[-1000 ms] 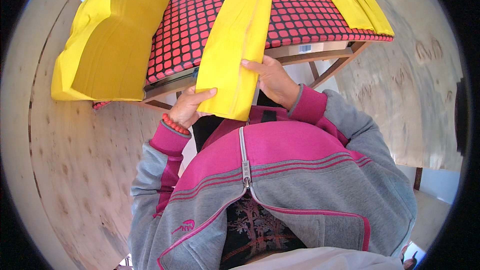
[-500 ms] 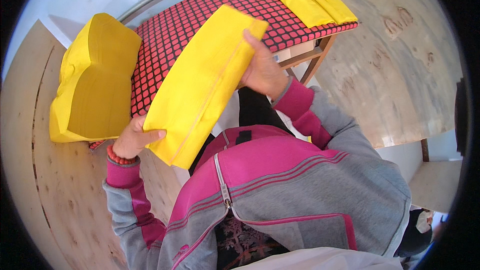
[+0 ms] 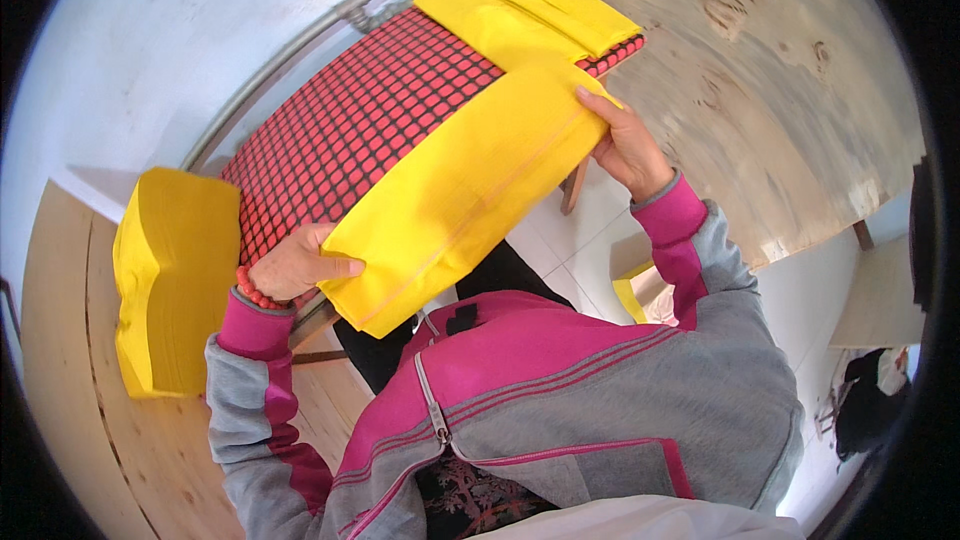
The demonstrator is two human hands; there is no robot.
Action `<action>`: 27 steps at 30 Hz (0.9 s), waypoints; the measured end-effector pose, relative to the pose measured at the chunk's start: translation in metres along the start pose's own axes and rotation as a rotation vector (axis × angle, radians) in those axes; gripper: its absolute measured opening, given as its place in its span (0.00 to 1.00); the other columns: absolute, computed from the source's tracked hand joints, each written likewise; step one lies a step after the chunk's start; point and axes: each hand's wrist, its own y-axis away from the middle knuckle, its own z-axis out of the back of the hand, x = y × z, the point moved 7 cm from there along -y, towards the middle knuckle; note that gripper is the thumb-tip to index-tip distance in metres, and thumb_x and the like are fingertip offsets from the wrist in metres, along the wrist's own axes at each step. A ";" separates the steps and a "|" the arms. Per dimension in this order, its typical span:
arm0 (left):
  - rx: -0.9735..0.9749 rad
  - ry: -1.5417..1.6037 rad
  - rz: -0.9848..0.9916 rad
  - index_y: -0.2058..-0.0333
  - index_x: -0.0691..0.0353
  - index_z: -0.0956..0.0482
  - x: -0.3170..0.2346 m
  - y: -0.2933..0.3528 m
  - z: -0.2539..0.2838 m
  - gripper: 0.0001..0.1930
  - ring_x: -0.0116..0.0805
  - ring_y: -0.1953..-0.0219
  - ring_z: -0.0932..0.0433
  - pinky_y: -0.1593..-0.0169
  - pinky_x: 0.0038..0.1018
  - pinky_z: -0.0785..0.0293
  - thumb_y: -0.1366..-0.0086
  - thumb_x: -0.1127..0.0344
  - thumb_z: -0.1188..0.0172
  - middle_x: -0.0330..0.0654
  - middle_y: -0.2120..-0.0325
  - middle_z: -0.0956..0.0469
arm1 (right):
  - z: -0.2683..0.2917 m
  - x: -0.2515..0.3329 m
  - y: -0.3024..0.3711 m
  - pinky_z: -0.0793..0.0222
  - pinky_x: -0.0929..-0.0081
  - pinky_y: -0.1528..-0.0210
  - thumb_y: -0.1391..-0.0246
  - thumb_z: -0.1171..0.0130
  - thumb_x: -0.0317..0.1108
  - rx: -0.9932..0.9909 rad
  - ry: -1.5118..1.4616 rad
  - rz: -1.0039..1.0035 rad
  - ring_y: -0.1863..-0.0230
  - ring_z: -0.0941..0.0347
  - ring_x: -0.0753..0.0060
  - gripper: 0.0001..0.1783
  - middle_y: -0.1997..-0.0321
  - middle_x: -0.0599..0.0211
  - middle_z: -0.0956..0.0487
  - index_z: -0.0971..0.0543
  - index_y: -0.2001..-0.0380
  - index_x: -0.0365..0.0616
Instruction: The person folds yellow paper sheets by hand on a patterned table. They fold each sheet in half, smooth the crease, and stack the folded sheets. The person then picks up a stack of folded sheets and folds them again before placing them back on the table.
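Stretched between my hands is a flat yellow fabric piece (image 3: pixel 470 195) with a pale seam line running along its near side. My left hand (image 3: pixel 295 262), a red bead bracelet at its wrist, pinches the near left end with the thumb on top. At the far right end, my right hand (image 3: pixel 628 140) grips the edge, thumb on top and fingers underneath. The piece lies over the front edge of a padded bench (image 3: pixel 345 115) covered in red and black checked cloth. Whether its underside rests on the cover is hidden.
A thick yellow fabric stack (image 3: pixel 180 280) stands at the bench's left end. Folded yellow pieces (image 3: pixel 530 10) lie on its far right end. To the right is a wooden board (image 3: pixel 760 110). A metal pipe (image 3: pixel 300 45) runs along the wall behind the bench.
Both hands have moved the yellow piece to the right and lower over the bench, and my right hand has swung outward. The view has shifted too, so the bench and stacks appear elsewhere.
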 end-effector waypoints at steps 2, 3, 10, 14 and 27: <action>0.042 -0.010 0.028 0.44 0.71 0.25 -0.007 -0.020 0.002 0.20 0.27 0.53 0.20 0.47 0.24 0.25 0.33 0.74 0.39 0.40 0.52 0.18 | 0.020 0.007 0.004 0.25 0.73 0.43 0.36 0.40 0.34 -0.010 0.007 0.006 0.45 0.23 0.71 0.22 0.45 0.62 0.20 0.28 0.43 0.36; 0.059 -0.001 0.039 0.44 0.71 0.25 -0.010 -0.028 0.003 0.20 0.27 0.53 0.20 0.47 0.24 0.25 0.33 0.74 0.39 0.40 0.52 0.19 | 0.030 0.009 0.006 0.25 0.73 0.44 0.36 0.40 0.34 -0.059 0.013 -0.001 0.46 0.22 0.71 0.22 0.45 0.62 0.20 0.28 0.42 0.36; 0.073 0.040 0.013 0.44 0.70 0.24 0.000 -0.049 0.040 0.20 0.29 0.49 0.21 0.43 0.27 0.27 0.34 0.76 0.39 0.41 0.50 0.19 | 0.012 0.012 -0.005 0.23 0.74 0.46 0.36 0.40 0.35 -0.024 0.013 0.038 0.49 0.21 0.71 0.24 0.45 0.61 0.21 0.30 0.41 0.34; -0.123 0.171 -0.041 0.44 0.70 0.24 0.021 -0.024 0.081 0.21 0.35 0.48 0.21 0.42 0.30 0.27 0.36 0.77 0.38 0.45 0.48 0.20 | -0.033 0.018 -0.049 0.25 0.75 0.44 0.35 0.41 0.36 0.138 0.159 -0.011 0.46 0.23 0.72 0.27 0.42 0.61 0.23 0.32 0.38 0.34; -0.455 0.323 -0.123 0.44 0.69 0.25 0.103 0.022 0.145 0.21 0.34 0.52 0.19 0.46 0.30 0.24 0.35 0.75 0.38 0.44 0.50 0.19 | -0.012 0.125 -0.181 0.26 0.61 0.48 0.49 0.32 0.51 -0.087 1.819 1.017 0.52 0.22 0.45 0.33 0.53 0.52 0.18 0.23 0.46 0.41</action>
